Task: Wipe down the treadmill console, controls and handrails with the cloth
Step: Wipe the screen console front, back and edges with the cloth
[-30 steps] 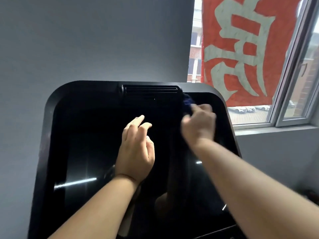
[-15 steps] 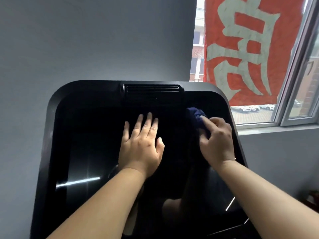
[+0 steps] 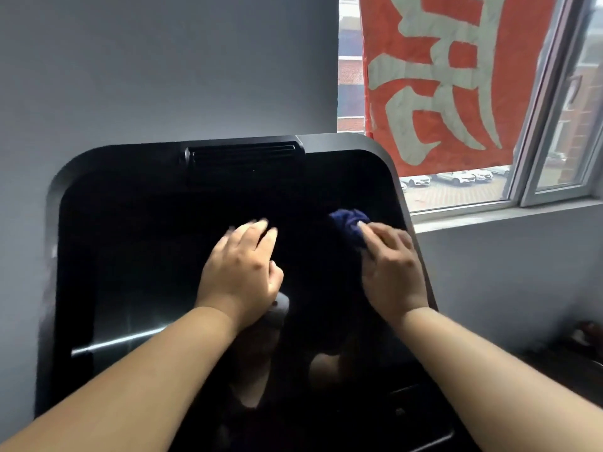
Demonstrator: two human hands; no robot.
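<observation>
The treadmill console [image 3: 130, 256] is a large glossy black screen with rounded corners and a vent grille [image 3: 243, 156] at its top centre. My right hand [image 3: 390, 272] holds a bunched dark blue cloth [image 3: 349, 223] against the screen's right side, the cloth sticking out past my fingertips. My left hand [image 3: 241, 269] rests on the middle of the screen, fingers fairly straight and blurred. The handrails are out of view.
A grey wall [image 3: 163, 66] rises behind the console. At the right is a window [image 3: 554, 125] with a red banner [image 3: 450, 76] hanging outside and a grey sill below it. Dim objects sit low at the far right.
My right hand with the cloth has come down the right side of the screen from near the top corner. My left hand went flat onto the screen and stays there.
</observation>
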